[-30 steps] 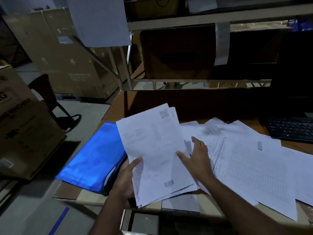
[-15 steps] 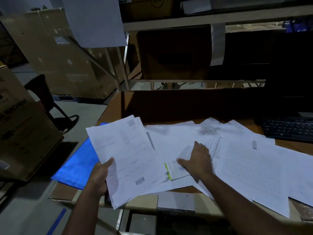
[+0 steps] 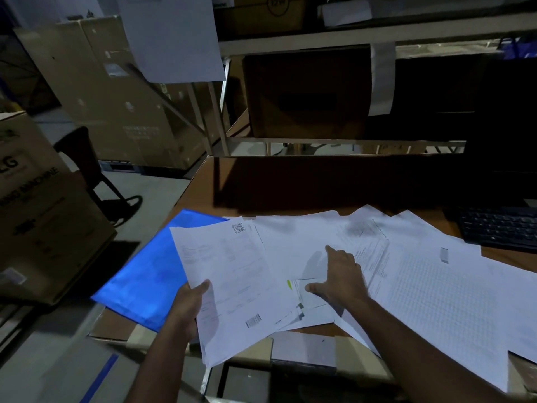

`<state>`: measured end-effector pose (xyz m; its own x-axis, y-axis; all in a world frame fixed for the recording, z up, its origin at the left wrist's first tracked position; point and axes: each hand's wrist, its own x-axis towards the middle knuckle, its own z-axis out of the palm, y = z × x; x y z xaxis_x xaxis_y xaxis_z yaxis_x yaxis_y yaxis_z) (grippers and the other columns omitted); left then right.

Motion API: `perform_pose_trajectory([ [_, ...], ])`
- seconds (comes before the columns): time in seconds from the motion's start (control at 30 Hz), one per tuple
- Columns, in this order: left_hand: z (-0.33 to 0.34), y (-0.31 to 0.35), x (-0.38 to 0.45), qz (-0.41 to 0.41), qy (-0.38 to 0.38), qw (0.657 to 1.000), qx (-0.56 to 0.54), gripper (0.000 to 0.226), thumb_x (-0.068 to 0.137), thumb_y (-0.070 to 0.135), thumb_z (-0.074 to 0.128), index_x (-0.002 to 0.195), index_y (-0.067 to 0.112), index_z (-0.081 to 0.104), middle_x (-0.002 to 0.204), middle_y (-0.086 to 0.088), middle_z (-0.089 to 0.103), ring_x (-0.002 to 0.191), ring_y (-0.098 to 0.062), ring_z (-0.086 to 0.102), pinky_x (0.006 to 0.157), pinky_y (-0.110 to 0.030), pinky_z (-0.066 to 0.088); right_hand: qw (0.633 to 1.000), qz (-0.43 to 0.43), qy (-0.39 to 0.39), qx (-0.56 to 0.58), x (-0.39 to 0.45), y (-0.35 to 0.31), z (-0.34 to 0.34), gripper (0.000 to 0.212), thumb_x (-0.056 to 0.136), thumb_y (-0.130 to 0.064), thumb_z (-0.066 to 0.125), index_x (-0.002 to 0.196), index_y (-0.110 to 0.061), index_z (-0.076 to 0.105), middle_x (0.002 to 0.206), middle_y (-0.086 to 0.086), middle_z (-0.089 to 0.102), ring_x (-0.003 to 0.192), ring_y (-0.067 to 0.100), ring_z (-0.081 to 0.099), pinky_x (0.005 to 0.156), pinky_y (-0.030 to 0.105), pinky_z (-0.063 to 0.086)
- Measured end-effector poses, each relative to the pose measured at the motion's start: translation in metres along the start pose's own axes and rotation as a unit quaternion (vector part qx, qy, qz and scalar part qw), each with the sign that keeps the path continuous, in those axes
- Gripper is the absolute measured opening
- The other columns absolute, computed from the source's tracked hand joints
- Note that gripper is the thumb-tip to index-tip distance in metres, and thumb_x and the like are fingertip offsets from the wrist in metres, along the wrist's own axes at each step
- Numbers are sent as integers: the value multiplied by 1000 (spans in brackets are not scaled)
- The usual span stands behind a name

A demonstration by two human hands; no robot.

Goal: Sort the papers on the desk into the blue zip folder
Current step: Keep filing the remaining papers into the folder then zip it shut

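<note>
Fingers of the left hand [image 3: 189, 306] grip a gathered stack of white printed sheets [image 3: 229, 280]; the right hand [image 3: 340, 277] presses flat on loose white papers [image 3: 436, 286] spread across the desk. Nothing looks filed yet: the shiny blue plastic zip folder [image 3: 145, 271] lies at the desk's left edge.

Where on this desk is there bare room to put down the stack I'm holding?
Bare wood shows along the back of the desk, between the loose papers and the shelf frame behind. The blue zip folder on the left is mostly uncovered. The middle and right are crowded with papers up to the keyboard.
</note>
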<state>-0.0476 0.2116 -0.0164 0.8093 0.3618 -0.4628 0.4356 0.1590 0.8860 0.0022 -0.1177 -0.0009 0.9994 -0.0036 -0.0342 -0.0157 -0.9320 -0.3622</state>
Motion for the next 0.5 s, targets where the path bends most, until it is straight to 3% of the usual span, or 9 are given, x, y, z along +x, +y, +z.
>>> perform_pose_trajectory([
  [0.07, 0, -3, 0, -5, 4, 1000, 4, 27, 106, 21, 59, 129, 9, 63, 114, -20, 74, 102, -45, 69, 84, -53, 58, 1000, 0, 3, 0, 2, -4, 0, 121, 68, -65, 79, 157, -16, 14, 154, 9, 36, 143, 29, 31, 114, 40, 31],
  [0.13, 1, -4, -1, -5, 7, 1000, 13, 27, 106, 22, 59, 130, 11, 63, 115, -19, 74, 103, -45, 69, 88, -57, 57, 1000, -13, -5, 8, 6, -5, 3, 124, 67, -67, 78, 158, -17, 8, 162, 10, 22, 151, 30, 16, 120, 43, 23],
  [0.2, 1, -4, -2, -1, 6, 1000, 16, 26, 106, 22, 59, 129, 12, 64, 113, -18, 75, 101, -44, 70, 82, -52, 58, 999, -37, -29, 12, 11, -3, 6, 124, 67, -69, 76, 158, -19, 8, 166, 6, 14, 154, 26, 7, 124, 44, 13],
  [0.27, 0, -5, -2, -1, 5, 1000, 16, 26, 106, 20, 59, 129, 11, 64, 112, -18, 76, 99, -43, 71, 75, -46, 58, 998, -45, -48, 24, 15, -1, 7, 123, 66, -69, 77, 158, -19, 13, 165, 4, 21, 152, 25, 17, 124, 43, 16],
  [0.37, 2, -4, -2, -6, 10, 1000, 17, 27, 106, 20, 59, 130, 10, 63, 112, -18, 75, 98, -42, 71, 71, -44, 57, 998, -40, -32, 39, 19, 0, 2, 117, 64, -65, 81, 155, -21, 22, 155, 3, 39, 141, 26, 39, 114, 40, 35],
  [0.5, 5, -4, 0, -10, 18, 999, 27, 25, 107, 22, 57, 129, 12, 62, 112, -18, 74, 99, -43, 69, 75, -45, 56, 997, -71, 10, 5, 18, 0, 0, 99, 73, -59, 78, 153, -24, 31, 139, 3, 57, 124, 22, 55, 101, 34, 47],
])
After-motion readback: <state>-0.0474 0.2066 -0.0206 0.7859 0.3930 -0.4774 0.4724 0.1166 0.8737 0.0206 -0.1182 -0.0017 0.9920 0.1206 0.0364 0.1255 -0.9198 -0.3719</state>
